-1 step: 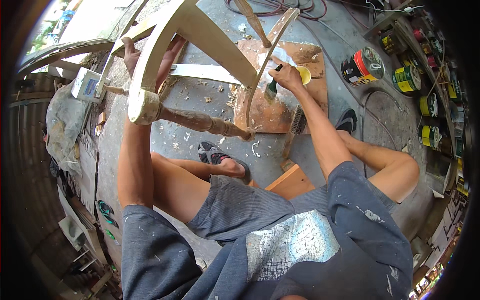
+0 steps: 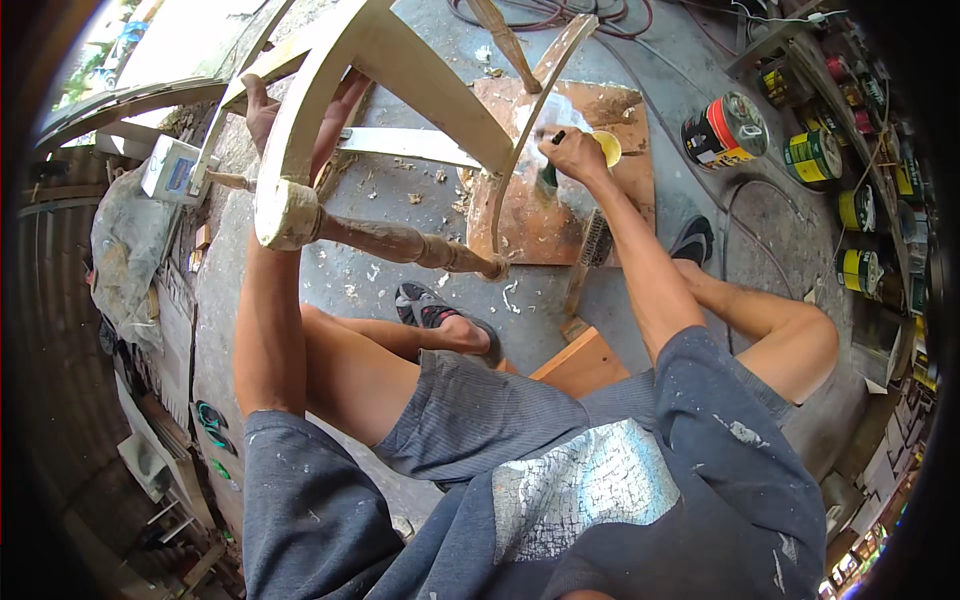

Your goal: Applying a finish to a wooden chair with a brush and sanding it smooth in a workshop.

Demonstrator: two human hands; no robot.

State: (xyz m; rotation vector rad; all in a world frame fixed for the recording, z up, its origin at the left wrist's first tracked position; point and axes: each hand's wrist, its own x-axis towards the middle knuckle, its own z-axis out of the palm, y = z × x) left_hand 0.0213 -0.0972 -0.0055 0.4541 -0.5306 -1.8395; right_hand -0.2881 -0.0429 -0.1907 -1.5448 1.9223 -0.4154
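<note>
A wooden chair frame (image 2: 430,85), partly coated white with bare turned rungs, is held tilted in front of me. My left hand (image 2: 262,115) is behind its pale curved member, thumb on one side and fingers showing on the other, gripping the frame; the palm contact is partly hidden. My right hand (image 2: 577,157) closes round a dark-handled paintbrush (image 2: 547,181), bristles pointing down beside the chair's curved edge. Just beyond that hand stands a small cup of yellowish contents (image 2: 607,149), on a stained brown board (image 2: 628,215) with white smears.
A wire brush (image 2: 596,238) lies at the board's near edge, close to a wooden block (image 2: 582,362). Paint cans (image 2: 725,132) stand on the right, more along shelves. Hoses (image 2: 640,22) coil across the far floor. A white box (image 2: 172,168) is at left; scraps litter the concrete.
The paintbrush has shifted slightly, its handle tilting a little differently in my right hand. My left hand and the chair frame stay almost where they were.
</note>
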